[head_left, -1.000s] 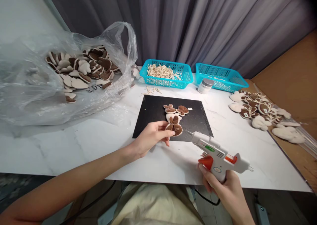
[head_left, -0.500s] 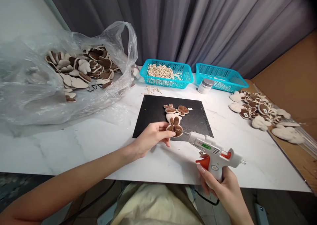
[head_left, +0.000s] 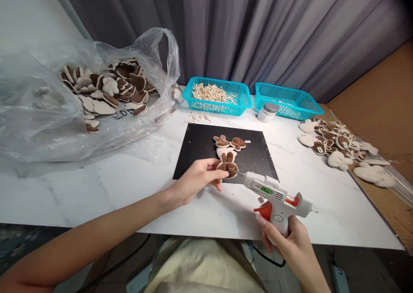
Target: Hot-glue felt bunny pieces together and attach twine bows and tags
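My left hand (head_left: 204, 174) pinches a brown plush bunny-shaped piece (head_left: 227, 165) with a pale edge, over the near edge of a black mat (head_left: 196, 149). A white glue gun (head_left: 269, 192) with an orange trigger is gripped by its handle in my right hand (head_left: 284, 241). Its metal nozzle points left and its tip is at the right side of the bunny piece. Just beyond, on the mat, lie two more brown plush pieces (head_left: 238, 143) and a cream one (head_left: 222, 152), with a small white label (head_left: 247, 141) beside them.
A clear plastic bag (head_left: 135, 129) of plush pieces lies on the left. At the back stand a blue basket (head_left: 217, 108) of small cream bows, another blue basket (head_left: 290, 103) and a lidded jar (head_left: 267, 112). Plush pieces with bows (head_left: 332, 138) are piled at the right.
The glue gun has shifted slightly left, bringing its nozzle closer over the bunny piece. My left hand has stayed in place.
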A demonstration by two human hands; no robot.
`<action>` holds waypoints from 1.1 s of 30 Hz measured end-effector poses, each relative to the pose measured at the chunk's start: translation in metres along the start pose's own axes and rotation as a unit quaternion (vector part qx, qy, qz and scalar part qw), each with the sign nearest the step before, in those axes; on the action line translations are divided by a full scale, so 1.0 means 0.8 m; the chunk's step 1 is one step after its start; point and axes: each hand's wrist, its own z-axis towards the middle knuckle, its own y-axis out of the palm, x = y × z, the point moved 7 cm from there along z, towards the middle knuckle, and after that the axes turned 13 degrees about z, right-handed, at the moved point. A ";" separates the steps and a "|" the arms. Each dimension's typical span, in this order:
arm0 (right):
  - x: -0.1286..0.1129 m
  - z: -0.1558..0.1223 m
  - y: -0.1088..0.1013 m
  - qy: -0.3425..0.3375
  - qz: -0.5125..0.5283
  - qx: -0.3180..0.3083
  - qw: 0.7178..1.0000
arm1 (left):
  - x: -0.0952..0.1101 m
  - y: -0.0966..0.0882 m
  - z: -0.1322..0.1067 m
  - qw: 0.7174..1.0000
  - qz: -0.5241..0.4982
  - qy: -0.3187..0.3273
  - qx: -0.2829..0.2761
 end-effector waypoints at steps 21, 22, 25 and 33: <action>0.004 0.000 -0.004 0.007 -0.020 -0.001 1.000 | 0.002 0.000 -0.001 1.000 -0.013 -0.003 0.001; 0.002 0.000 -0.004 0.003 -0.023 -0.001 1.000 | 0.002 0.000 -0.002 1.000 -0.013 -0.005 0.001; -0.002 0.000 -0.002 -0.005 -0.028 0.001 1.000 | 0.003 0.000 -0.002 1.000 -0.015 -0.003 0.000; 0.005 0.000 -0.004 0.008 -0.018 0.005 1.000 | 0.003 -0.001 -0.001 1.000 -0.015 0.011 -0.002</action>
